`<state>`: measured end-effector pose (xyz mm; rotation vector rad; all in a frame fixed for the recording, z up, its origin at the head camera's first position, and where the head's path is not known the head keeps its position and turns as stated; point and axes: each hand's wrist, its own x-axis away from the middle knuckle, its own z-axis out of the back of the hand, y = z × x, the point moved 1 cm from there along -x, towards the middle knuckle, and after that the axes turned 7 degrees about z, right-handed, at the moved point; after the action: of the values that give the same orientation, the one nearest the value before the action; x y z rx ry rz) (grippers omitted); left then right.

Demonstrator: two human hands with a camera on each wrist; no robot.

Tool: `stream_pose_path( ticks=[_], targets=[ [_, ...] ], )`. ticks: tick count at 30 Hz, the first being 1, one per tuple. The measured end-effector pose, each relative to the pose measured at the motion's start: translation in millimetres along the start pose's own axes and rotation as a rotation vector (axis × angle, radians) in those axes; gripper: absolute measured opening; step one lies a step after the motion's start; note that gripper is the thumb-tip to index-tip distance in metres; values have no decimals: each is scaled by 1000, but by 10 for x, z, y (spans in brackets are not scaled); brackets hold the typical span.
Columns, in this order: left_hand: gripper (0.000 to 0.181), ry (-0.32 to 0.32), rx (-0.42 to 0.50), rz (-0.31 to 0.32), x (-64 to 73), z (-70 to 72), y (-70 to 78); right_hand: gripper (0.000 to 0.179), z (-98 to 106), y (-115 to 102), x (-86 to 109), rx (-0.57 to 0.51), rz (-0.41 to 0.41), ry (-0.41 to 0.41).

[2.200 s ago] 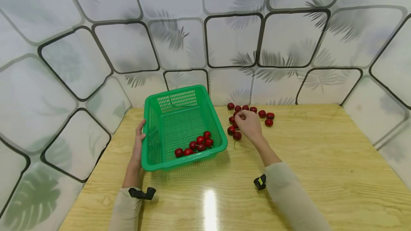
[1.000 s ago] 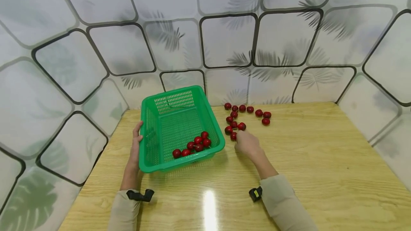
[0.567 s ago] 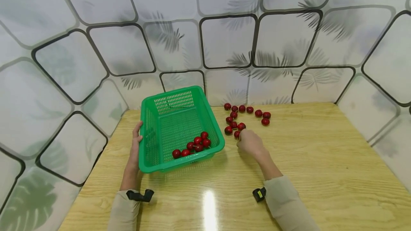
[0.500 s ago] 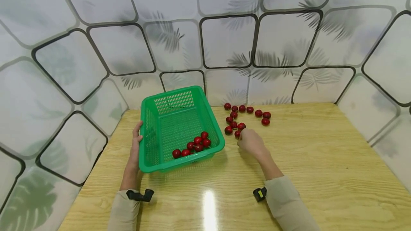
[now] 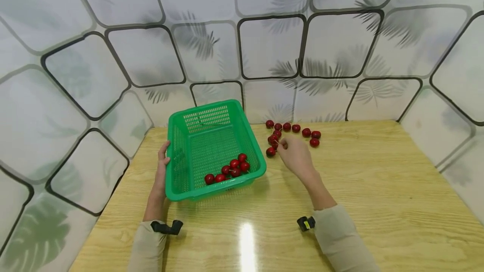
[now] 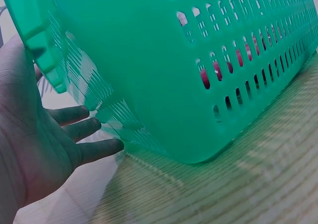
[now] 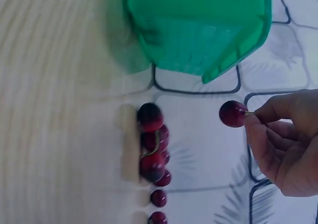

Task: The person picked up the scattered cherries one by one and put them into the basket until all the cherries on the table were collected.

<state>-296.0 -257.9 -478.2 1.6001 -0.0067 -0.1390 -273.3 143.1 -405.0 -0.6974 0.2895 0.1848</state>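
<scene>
My right hand (image 5: 296,156) pinches a dark red cherry (image 7: 233,113) by its stem between thumb and index finger. The cherry hangs apart from the others in the right wrist view, and overlaps the cluster of cherries (image 5: 270,151) in the head view. My left hand (image 6: 49,139) is at the left side of a green plastic basket (image 5: 215,191), fingertips against its rim; three fingers stretch along the outer wall in the left wrist view. Several cherries (image 5: 209,179) lie in the basket's near right part. My right hand hides part of the cluster.
More cherries (image 5: 296,128) lie in a line toward the back of the wooden table (image 5: 378,188), with a few at its right end (image 5: 314,142). A patterned wall covering (image 5: 272,49) rises behind the table's back edge.
My right hand has taken the nearest cherry of the cluster and lifted it up and away from its spot. The basket and my left hand stay in place.
</scene>
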Motion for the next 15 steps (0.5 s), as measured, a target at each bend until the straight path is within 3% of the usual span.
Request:
stream_pose_path(
  ticks=[3, 6, 10, 15],
  targets=[
    [55, 1, 5, -10, -31, -10, 13, 17, 33, -183, -49, -61, 75, 60],
    [55, -4, 4, -23, -55, -25, 23, 17, 11, -375, -84, -99, 173, 50],
    [57, 1, -17, -18, -34, -22, 9, 15, -137, -616, -90, -63, 297, -69],
    [57, 17, -31, -3, -14, -5, -5, 14, -424, -829, -131, 57, 361, -264]
  ],
)
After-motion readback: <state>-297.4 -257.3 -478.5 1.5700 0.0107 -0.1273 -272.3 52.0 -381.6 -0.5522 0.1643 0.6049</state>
